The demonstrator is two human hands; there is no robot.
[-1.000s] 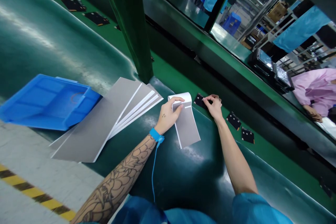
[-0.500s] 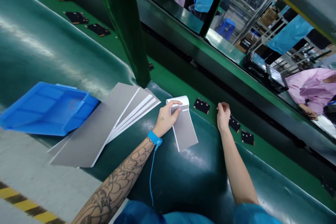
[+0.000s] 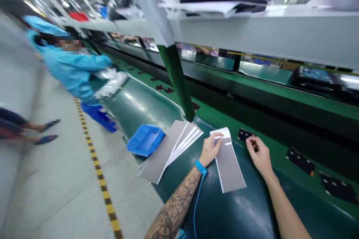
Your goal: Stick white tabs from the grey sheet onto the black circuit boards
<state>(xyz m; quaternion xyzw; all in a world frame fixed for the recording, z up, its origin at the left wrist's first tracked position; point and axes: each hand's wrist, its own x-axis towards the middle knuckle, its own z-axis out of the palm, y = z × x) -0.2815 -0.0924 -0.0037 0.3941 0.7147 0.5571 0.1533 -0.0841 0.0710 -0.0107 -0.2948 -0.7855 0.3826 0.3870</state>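
My left hand grips a long grey sheet with a white backing near its top, thumb on the face. The sheet's top end curls over, showing white, and a short white strip crosses the grey just below. My right hand is closed in a pinch to the right of the sheet; anything between its fingertips is too small to make out. Just beyond those fingers lies a flat black board with small pale spots, partly covered by the hand. More grey sheets lie fanned out left of my left hand.
A blue plastic bin stands beside the fanned sheets. Black boards lie along the green strip behind the mat. A green post rises at the mat's back edge. Farther left, a co-worker in blue leans over the bench.
The view has swung up and left, bringing the aisle and a co-worker into sight. My right hand has moved toward the board nearest the sheet. My left hand still holds the sheet.
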